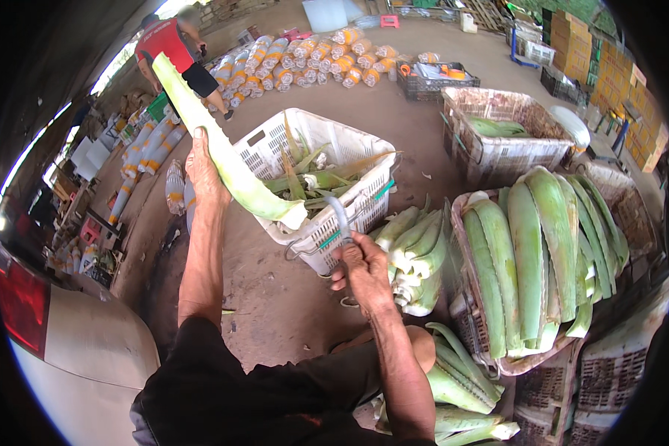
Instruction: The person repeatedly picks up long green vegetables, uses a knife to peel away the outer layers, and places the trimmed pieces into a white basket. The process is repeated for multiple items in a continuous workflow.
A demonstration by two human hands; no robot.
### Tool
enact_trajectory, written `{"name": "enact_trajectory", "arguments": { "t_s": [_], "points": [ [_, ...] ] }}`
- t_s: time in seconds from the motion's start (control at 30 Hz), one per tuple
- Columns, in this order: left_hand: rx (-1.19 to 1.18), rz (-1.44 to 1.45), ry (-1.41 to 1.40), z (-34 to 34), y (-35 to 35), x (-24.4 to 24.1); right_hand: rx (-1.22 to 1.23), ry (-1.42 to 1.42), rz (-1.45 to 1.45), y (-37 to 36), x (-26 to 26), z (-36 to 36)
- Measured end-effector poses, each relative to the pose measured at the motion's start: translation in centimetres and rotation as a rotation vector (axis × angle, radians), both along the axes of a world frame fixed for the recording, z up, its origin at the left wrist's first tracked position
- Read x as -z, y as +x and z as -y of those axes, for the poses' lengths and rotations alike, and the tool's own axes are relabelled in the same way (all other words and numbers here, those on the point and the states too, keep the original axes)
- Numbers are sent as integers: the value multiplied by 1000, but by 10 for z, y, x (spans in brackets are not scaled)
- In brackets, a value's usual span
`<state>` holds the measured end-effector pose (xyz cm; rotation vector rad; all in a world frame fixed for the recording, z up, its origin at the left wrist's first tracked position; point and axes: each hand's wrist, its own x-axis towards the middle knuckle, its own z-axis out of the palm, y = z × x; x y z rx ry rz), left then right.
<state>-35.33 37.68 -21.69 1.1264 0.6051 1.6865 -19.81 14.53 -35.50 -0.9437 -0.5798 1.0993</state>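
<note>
My left hand point(205, 167) grips a large aloe vera leaf point(223, 150) around its middle; the leaf slants from upper left down to its pale cut base. In my right hand point(362, 267) is the handle of a small tool with a curved grey metal blade point(339, 216), just right of that base. Below and behind the leaf stands a white plastic crate point(340, 134) holding leaf tips and trimmings point(326, 178). Aloe leaves stand in a bundle point(418, 245) on the floor right of my right hand.
A crate heaped with aloe leaves point(541, 256) stands at right, a dirty white crate point(507, 150) behind it. A car's rear corner point(83, 334) is at lower left. More leaves point(457, 384) lie by my knee. A person in a red shirt point(167, 47) stands near wrapped rolls point(290, 58).
</note>
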Motion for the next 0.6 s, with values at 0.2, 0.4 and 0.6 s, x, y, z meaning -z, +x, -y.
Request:
{"name": "enact_trajectory", "arguments": {
  "t_s": [0.2, 0.4, 0.6],
  "points": [
    [66, -68, 152, 19, 18, 1, -84, 23, -123, -16, 3, -5],
    [83, -78, 207, 22, 29, 8, -85, 8, -74, -16, -9, -8],
    [55, -65, 231, 11, 32, 21, -98, -56, -28, -15, -9, -39]
  ]
}}
